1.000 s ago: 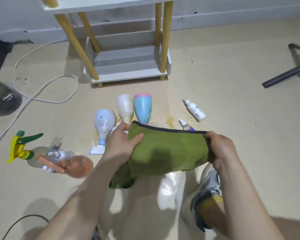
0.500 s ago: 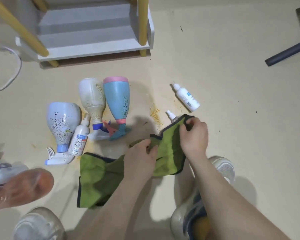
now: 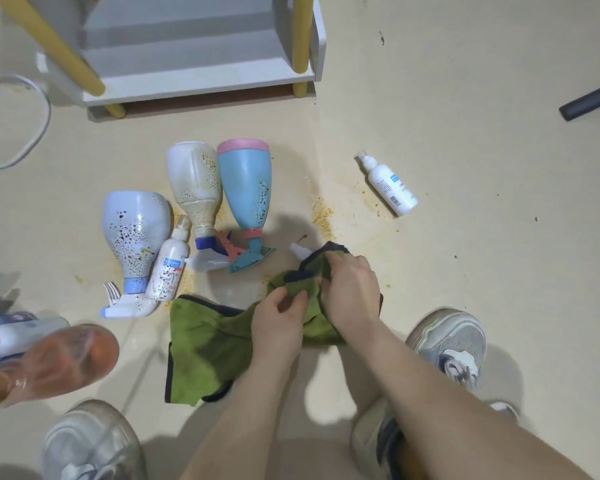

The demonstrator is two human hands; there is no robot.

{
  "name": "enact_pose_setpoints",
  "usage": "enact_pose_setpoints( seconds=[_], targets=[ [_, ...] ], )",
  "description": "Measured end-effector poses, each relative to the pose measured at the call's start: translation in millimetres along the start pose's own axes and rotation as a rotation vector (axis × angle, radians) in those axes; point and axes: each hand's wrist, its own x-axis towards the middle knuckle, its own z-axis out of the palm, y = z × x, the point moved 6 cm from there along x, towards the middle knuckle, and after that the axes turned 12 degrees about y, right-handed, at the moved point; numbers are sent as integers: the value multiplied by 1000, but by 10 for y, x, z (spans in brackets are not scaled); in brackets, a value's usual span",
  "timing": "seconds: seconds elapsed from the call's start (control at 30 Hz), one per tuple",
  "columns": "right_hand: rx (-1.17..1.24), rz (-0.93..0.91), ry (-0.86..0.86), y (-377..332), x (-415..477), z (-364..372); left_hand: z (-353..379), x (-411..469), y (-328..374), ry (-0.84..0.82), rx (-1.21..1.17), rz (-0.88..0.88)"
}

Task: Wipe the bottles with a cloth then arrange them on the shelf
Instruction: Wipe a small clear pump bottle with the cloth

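Note:
Both my hands hold a green cloth (image 3: 208, 348) low over the floor. My left hand (image 3: 279, 320) pinches its bunched middle; my right hand (image 3: 352, 289) grips its upper end, wrapped over a small white bottle whose tip (image 3: 297, 249) pokes out. Stained spray bottles lie on the floor beyond: a pale blue one (image 3: 136, 233), a white one (image 3: 194, 188), a blue one with a pink base (image 3: 246, 188), and a small white spray bottle (image 3: 168, 265). Another small white bottle (image 3: 390, 185) lies apart at the right. The white shelf (image 3: 201, 57) stands at the top.
An orange bottle (image 3: 52, 362) and a white-blue one (image 3: 11, 334) lie at the left edge. My shoes (image 3: 454, 344) (image 3: 90, 441) stand either side of the cloth. A white cable (image 3: 32, 133) loops at upper left; a dark bar (image 3: 589, 98) lies at upper right. Yellow crumbs speckle the floor.
The cloth has gone from stretched between both hands to lowered over the small bottle on the floor. My right hand has closed the cloth's end round it; my view has moved nearer.

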Motion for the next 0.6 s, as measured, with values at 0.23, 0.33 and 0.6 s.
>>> enact_pose_setpoints(
  seconds=[0.23,0.33,0.6],
  targets=[
    [1338,725,-430,-311,-391,-434,-278,-325,353,-109,-612,-130],
    [1369,581,-343,-652,-574,-783,-490,-494,646,-21,-380,139],
    [1315,462,-192,-1234,-867,-1470,-1141,-1178,1099,172,-228,440]
  ],
)
